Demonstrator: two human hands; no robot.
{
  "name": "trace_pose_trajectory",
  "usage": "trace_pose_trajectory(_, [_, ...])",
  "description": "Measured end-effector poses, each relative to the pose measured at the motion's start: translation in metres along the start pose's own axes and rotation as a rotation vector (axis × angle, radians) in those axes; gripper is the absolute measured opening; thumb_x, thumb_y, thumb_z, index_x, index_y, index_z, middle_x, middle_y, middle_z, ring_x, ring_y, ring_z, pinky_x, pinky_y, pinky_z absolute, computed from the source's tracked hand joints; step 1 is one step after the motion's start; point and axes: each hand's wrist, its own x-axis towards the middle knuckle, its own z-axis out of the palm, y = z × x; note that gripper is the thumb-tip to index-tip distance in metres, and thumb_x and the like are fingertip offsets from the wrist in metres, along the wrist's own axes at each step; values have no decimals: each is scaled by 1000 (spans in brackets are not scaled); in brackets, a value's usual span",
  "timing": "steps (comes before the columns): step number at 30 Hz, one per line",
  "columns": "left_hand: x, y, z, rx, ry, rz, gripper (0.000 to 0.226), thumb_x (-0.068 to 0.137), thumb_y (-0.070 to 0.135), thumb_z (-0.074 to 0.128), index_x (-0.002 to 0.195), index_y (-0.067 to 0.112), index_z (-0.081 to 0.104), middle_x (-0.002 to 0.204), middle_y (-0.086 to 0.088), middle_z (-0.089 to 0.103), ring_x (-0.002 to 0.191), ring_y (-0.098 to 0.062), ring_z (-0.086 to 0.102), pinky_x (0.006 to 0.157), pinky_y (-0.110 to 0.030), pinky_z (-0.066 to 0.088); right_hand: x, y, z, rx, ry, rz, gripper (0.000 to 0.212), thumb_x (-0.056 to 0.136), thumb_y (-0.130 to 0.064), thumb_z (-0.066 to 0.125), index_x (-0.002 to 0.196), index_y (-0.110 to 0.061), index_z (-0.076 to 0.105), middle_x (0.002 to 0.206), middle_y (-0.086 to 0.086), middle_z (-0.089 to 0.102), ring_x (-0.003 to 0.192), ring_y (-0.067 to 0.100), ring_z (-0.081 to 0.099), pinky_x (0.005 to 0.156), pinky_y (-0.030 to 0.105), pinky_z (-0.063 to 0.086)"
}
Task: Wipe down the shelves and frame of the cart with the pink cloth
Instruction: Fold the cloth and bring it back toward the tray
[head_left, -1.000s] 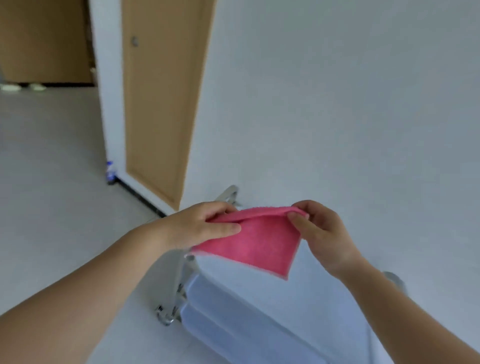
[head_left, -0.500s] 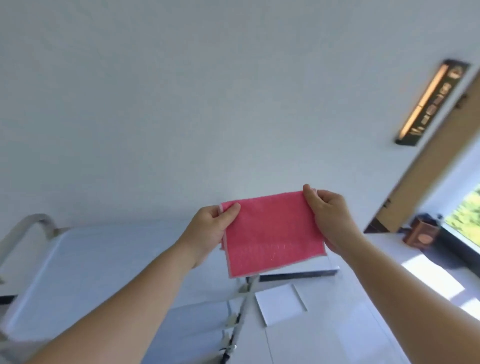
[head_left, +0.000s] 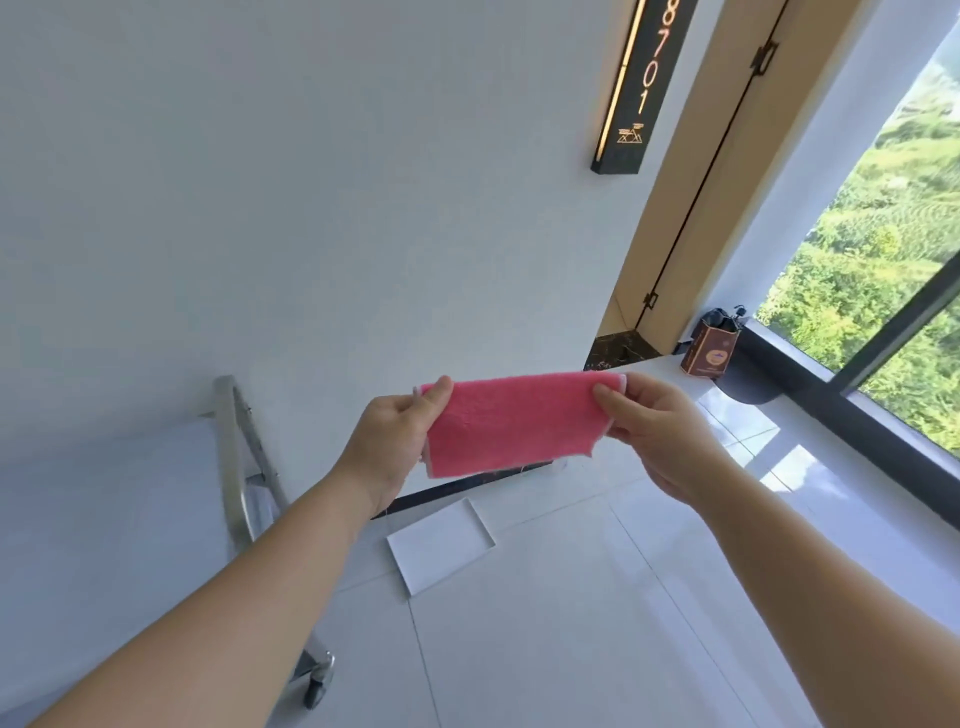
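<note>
I hold a pink cloth stretched flat in the air in front of me. My left hand pinches its left edge and my right hand pinches its right edge. The cart stands at the lower left: its pale top shelf fills that corner, and its metal frame handle rises along the shelf's right end. A caster wheel shows under my left forearm. The cloth is apart from the cart, up and to the right of the handle.
A white flat tray lies on the glossy tiled floor beyond the cart. A white wall with a room number sign faces me. A wooden door, a brown box and a large window are at the right.
The view has swung to the right, from the cart and a left-hand door to the sign and window. The cloth went from a folded triangle to a flat spread between both hands.
</note>
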Motion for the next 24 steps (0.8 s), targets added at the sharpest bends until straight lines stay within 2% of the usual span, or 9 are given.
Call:
trace_pose_trajectory(2, [19,2,10,-11,44,-4,56,65,69,62,49,19,43,50,3,43,47,-14,45,52,-26,41,18,8,-11,16,20,-3,25,93,-15,53,95,9,59,75,9,52,66,18,50,63,32,47])
trace_pose_trajectory(5, [53,0,19,-25,88,-45,54,67,66,59,52,19,36,47,3,38,42,-13,38,43,-22,37,52,18,-15,30,68,4,40,94,-26,54,95,13,52,75,8,42,70,22,37,62,38,31])
trace_pose_trajectory(10, [115,-18,24,-60,40,-190,42,88,53,50,75,14,59,55,3,53,47,-12,51,46,-24,44,125,26,-18,18,88,138,28,93,-29,54,100,-2,60,76,6,54,71,24,49,65,40,43])
trace_pose_trajectory(12, [144,-25,22,-99,3,-244,33,92,42,52,93,10,62,69,-2,60,55,-15,56,51,-26,46,156,28,-20,-33,45,204,23,92,-21,58,112,-11,55,91,8,64,81,26,62,76,45,53])
trace_pose_trajectory(14, [173,-35,18,-170,-5,-278,27,89,25,61,112,11,53,94,-7,65,70,-17,64,56,-29,51,187,35,-25,-52,-14,259,39,88,-9,60,122,-20,43,101,13,65,90,29,66,81,46,55])
trace_pose_trajectory(16, [200,-53,12,-194,-4,-256,54,83,9,67,124,24,37,109,-9,62,85,-19,67,60,-31,54,216,46,-29,-138,-60,264,50,85,0,59,123,-27,41,98,13,67,87,29,68,76,43,57])
trace_pose_trajectory(18, [219,-69,8,-138,-22,-206,65,80,0,67,124,34,34,113,-8,58,87,-19,68,62,-32,56,239,62,-28,-357,-63,218,45,83,0,57,112,-34,48,94,4,69,79,24,69,68,41,59])
trace_pose_trajectory(22, [250,-110,1,35,105,-161,36,83,-2,60,98,30,54,120,1,58,70,-13,66,58,-27,53,279,105,-14,-610,-94,165,35,80,-2,57,83,-36,59,88,-8,65,65,15,62,64,35,54])
trace_pose_trajectory(24, [259,-132,-1,140,171,-188,31,83,1,61,97,29,59,121,7,57,63,-11,65,56,-22,52,298,131,-6,-659,-159,196,34,80,-3,57,89,-35,65,80,-7,65,57,9,57,58,26,50])
